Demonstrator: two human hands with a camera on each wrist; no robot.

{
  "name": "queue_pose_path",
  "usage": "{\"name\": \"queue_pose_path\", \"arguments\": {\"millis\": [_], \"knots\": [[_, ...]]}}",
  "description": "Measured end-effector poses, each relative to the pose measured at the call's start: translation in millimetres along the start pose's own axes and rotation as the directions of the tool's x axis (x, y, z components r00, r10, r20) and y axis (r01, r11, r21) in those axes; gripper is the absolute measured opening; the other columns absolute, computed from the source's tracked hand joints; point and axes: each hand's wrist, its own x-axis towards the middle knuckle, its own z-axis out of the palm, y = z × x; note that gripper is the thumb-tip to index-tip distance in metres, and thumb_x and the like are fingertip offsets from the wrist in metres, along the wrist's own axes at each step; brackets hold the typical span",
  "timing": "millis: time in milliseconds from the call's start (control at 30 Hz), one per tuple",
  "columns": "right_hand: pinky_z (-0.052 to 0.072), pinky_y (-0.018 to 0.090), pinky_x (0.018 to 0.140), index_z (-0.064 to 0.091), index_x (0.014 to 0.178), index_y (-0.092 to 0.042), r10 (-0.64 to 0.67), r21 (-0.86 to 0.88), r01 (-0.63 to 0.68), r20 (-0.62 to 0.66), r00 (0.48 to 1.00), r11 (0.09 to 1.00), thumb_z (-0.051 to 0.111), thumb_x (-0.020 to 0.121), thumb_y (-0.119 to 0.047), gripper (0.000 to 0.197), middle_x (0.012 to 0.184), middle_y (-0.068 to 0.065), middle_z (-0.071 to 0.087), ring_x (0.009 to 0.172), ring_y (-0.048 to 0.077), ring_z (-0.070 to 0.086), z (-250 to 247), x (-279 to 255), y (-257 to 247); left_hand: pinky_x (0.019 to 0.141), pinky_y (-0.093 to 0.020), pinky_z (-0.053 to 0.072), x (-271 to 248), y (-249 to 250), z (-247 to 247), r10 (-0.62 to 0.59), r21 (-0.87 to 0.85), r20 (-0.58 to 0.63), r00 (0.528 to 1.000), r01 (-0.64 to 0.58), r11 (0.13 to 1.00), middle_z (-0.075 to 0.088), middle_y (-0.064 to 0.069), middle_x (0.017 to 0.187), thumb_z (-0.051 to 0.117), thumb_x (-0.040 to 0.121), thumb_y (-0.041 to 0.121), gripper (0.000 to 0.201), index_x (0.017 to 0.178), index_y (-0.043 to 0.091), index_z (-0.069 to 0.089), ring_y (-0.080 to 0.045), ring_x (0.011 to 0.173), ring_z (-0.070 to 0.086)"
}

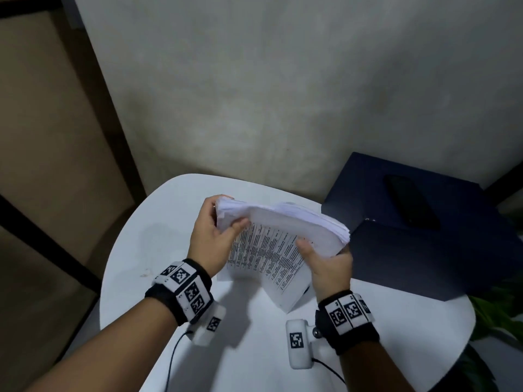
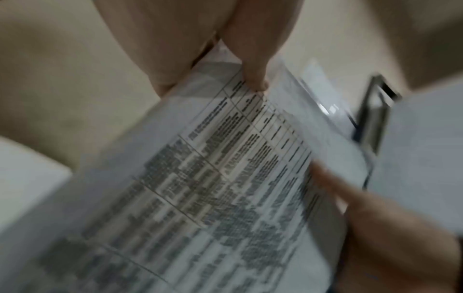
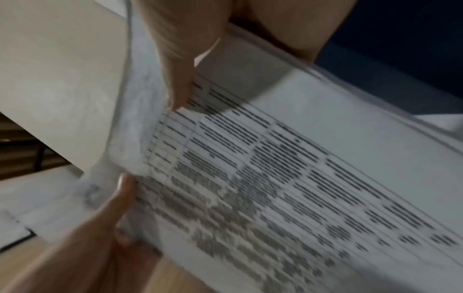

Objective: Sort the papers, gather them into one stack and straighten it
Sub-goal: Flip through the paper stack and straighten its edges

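Your stack of papers is white, its edges pale grey in shadow; the sheet facing you carries a ruled table with rows of dense black print, blurred in both wrist views; your table is plain white; the folders on its right side are dark navy, with a black phone lying on them; your wristbands are black with white panels of black square markers; the wall is mottled grey-beige.

White rnd table; dark blue folders on right edge.
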Motion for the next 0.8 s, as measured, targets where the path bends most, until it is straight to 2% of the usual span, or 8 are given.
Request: {"name": "queue_pose_path", "arguments": {"millis": [133, 200, 267, 367, 500, 633, 733, 800], "knots": [[0.056, 0.023, 0.069, 0.071, 0.084, -0.016, 0.013, 0.016, -0.013, -0.009, 1.000, 1.000, 0.084, 0.071, -0.007, 0.021, 0.075, -0.006, 0.076, 0.076, 0.010, 0.073, 0.1, 5.3, -4.8, 0.092, -0.029, 0.054, 7.0, 6.3, -0.9, -0.103, -0.026, 0.087, 0.991, 0.105, 0.994, 0.058, -0.003, 0.110, 0.075, 0.083, 0.009, 0.062, 0.131, 0.020, 0.036, -0.004, 0.096, 0.064], [0.058, 0.029, 0.073, 0.073, 0.087, -0.017, -0.093, -0.073, 0.093, 0.007, 0.996, 0.993, 0.085, 0.071, -0.012, 0.021, 0.080, -0.005, 0.077, 0.079, 0.010, 0.074, -3.3, 9.5, -17.9, 0.106, -0.036, 0.043, 11.2, 20.1, -7.7, 0.052, 0.205, 0.026, 0.998, -0.056, 0.977, 0.050, -0.002, 0.131, 0.083, 0.075, 0.031, 0.087, 0.141, 0.033, 0.027, -0.016, 0.121, 0.052], [0.059, 0.033, 0.072, 0.074, 0.088, -0.017, -0.288, -0.241, 0.309, 0.118, 0.950, 0.920, 0.085, 0.073, -0.017, 0.018, 0.079, -0.002, 0.076, 0.077, 0.016, 0.073, -2.8, 11.4, -32.7, 0.112, -0.039, 0.026, 14.1, 43.6, -7.6, 0.302, 0.565, 0.076, 0.950, -0.290, 0.773, 0.040, 0.002, 0.143, 0.082, 0.068, 0.049, 0.097, 0.146, 0.033, 0.028, -0.021, 0.134, 0.036], [0.056, 0.036, 0.066, 0.074, 0.087, -0.017, -0.476, -0.434, 0.594, 0.357, 0.804, 0.677, 0.081, 0.077, -0.018, 0.012, 0.078, -0.002, 0.073, 0.071, 0.019, 0.069, 10.1, 9.7, -52.9, 0.108, -0.050, 0.028, 17.2, 72.2, 10.1, 0.390, 0.800, 0.359, 0.848, -0.495, 0.341, 0.055, 0.005, 0.135, 0.066, 0.076, 0.048, 0.044, 0.118, 0.038, 0.058, -0.026, 0.132, 0.045], [0.049, 0.045, 0.096, 0.064, 0.103, -0.031, -0.454, -0.477, 0.474, 0.164, 0.876, 0.741, 0.084, 0.069, -0.027, 0.040, 0.114, -0.017, 0.056, 0.112, 0.021, 0.055, 13.9, 8.5, -41.8, 0.062, -0.037, 0.050, 22.3, 60.4, 5.5, 0.251, 0.661, 0.395, 0.884, -0.463, 0.590, 0.072, -0.001, 0.077, 0.065, 0.088, 0.037, 0.013, 0.089, 0.028, 0.055, -0.031, 0.074, 0.065], [0.030, 0.053, 0.114, 0.028, 0.145, -0.026, -0.238, -0.502, 0.046, -0.326, 0.915, 0.864, 0.093, 0.054, -0.032, 0.112, 0.152, 0.004, 0.032, 0.139, 0.025, 0.031, -23.9, 13.7, 11.2, 0.077, -0.023, 0.053, 30.2, 37.8, -29.5, 0.094, 0.380, 0.204, 0.974, -0.167, 0.910, 0.075, 0.012, 0.083, 0.076, 0.083, 0.022, 0.013, 0.093, 0.029, 0.072, -0.007, 0.082, 0.070], [0.045, 0.043, 0.106, 0.029, 0.144, -0.028, 0.111, 0.010, -0.112, -0.249, 0.962, 0.994, 0.092, 0.059, -0.012, 0.106, 0.137, 0.002, 0.053, 0.124, 0.015, 0.055, -43.3, 14.7, 31.9, 0.081, -0.023, 0.055, 33.4, 15.8, -50.1, -0.089, 0.191, 0.147, 0.985, 0.060, 0.980, 0.078, 0.010, 0.087, 0.077, 0.081, 0.014, 0.017, 0.096, 0.021, 0.073, -0.007, 0.085, 0.072], [0.053, 0.032, 0.089, 0.054, 0.123, -0.020, 0.142, 0.010, -0.142, -0.126, 0.982, 0.990, 0.087, 0.067, -0.009, 0.066, 0.112, -0.004, 0.068, 0.100, 0.005, 0.068, -51.3, 16.0, 30.6, 0.074, -0.018, 0.053, 30.5, 3.9, -51.9, -0.160, 0.163, 0.120, 0.980, 0.139, 0.977, 0.078, 0.012, 0.083, 0.075, 0.083, 0.015, 0.017, 0.099, 0.011, 0.072, -0.003, 0.080, 0.072]]}}
